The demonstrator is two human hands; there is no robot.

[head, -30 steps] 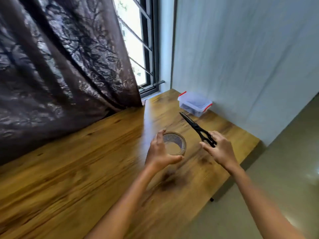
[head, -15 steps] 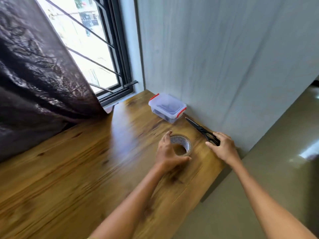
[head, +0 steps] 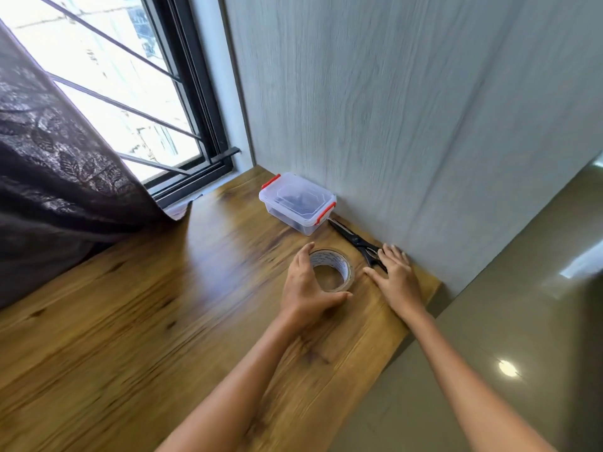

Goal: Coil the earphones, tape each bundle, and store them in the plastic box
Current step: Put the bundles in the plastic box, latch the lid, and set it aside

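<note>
A: Box?
B: Clear plastic box w/ red latches, lid on, at far corner of wooden table, against grey wall. Dark contents, can't ID.
A: Hands?
B: L hand curled round brown tape roll, near box. R hand flat, fingers spread, on handles of black scissors; blade tips by box.

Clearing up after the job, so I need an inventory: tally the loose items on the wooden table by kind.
plastic box: 1
tape roll: 1
scissors: 1
Total: 3
</note>
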